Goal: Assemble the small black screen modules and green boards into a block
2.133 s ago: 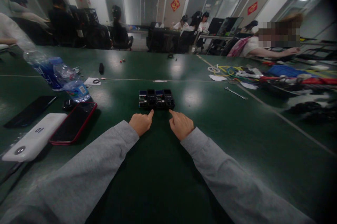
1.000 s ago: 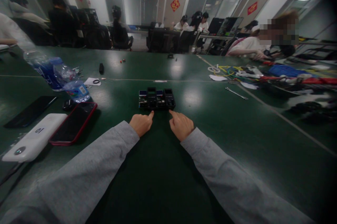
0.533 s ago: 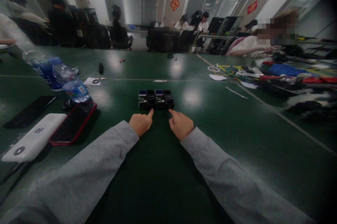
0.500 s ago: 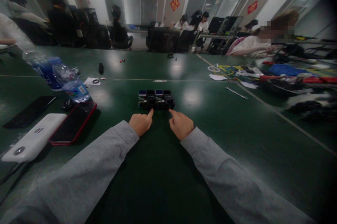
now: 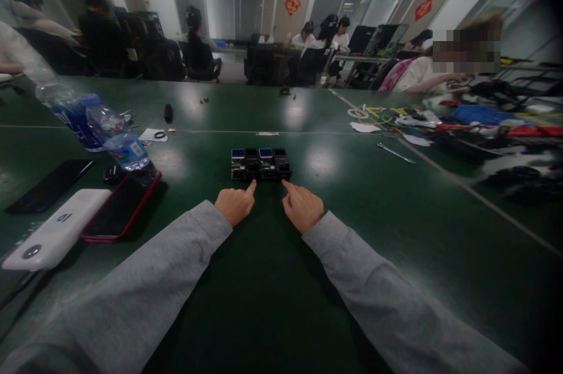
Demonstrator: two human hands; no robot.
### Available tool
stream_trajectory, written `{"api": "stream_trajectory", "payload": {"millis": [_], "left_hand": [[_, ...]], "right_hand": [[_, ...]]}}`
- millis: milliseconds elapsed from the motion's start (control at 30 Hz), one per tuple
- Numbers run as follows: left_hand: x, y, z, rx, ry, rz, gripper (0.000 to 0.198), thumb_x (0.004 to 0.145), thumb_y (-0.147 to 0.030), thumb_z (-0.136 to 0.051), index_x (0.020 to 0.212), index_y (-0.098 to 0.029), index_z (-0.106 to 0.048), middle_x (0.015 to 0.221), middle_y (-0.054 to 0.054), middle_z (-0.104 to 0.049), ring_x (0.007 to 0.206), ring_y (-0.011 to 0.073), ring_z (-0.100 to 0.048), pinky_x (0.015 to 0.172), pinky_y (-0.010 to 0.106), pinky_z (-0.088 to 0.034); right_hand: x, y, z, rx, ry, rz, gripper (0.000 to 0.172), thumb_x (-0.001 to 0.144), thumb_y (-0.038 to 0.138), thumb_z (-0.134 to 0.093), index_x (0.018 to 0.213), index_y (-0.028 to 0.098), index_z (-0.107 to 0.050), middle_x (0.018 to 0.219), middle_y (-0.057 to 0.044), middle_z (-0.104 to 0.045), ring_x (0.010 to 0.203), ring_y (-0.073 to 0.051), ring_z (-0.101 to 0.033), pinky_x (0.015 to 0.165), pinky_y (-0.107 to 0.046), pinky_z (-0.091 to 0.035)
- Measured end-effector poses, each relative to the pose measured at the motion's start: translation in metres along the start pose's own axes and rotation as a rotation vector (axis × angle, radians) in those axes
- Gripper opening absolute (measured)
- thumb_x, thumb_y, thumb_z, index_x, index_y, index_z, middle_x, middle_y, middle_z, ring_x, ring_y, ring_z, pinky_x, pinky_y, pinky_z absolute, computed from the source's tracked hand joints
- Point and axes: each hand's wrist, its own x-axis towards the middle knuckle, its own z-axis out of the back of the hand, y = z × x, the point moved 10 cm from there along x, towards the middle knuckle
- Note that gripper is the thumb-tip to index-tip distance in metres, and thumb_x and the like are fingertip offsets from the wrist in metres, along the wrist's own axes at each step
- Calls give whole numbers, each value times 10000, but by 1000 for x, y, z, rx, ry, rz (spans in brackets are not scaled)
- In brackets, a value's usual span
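A row of small electronic modules stands side by side on the green table. Some show blue-white screens and circuit boards; others are black. At the row's near edge, my left hand has its index finger stretched forward and its other fingers curled, holding nothing. My right hand mirrors it, index fingertip at or very near the right end of the row. Whether either fingertip presses on the modules cannot be told.
To the left lie a red-edged phone, a white power bank, a black phone and plastic bottles. On the right are a wrench and piled cables. A person sits beyond the pile.
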Motion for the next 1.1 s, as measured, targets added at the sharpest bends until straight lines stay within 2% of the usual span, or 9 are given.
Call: {"api": "stream_trajectory", "payload": {"millis": [200, 433, 667, 1100], "left_hand": [[1, 3, -3, -13, 30, 39, 513, 957, -334, -283, 1438, -156, -297, 800, 99, -711, 664, 212, -672, 575, 292, -468], [1, 6, -5, -6, -1, 73, 510, 956, -347, -270, 1444, -200, -288, 824, 96, -715, 696, 237, -677, 594, 320, -475], [1, 7, -4, -25, 17, 83, 515, 957, -368, -256, 1443, -200, -288, 799, 89, -709, 664, 222, -668, 579, 305, -462], [3, 7, -5, -34, 18, 71, 517, 961, -370, -231, 1436, -180, -304, 741, 80, -693, 614, 209, -650, 553, 293, -448]], "right_hand": [[0, 1, 1, -17, -12, 3, 429, 885, 167, -412, 1308, 155, -482, 965, -52, -657, 881, -188, -599, 740, -274, -443], [2, 0, -3, -27, -23, 6, 450, 893, 193, -396, 1340, 162, -445, 943, -51, -653, 872, -190, -600, 717, -276, -443], [2, -3, -5, -1, -12, -10, 451, 879, 177, -403, 1329, 157, -433, 1000, -62, -648, 907, -185, -600, 748, -269, -443], [2, -4, -2, -1, -5, -32, 362, 882, 178, -419, 1242, 158, -451, 894, -59, -640, 825, -179, -609, 657, -259, -415]]}}
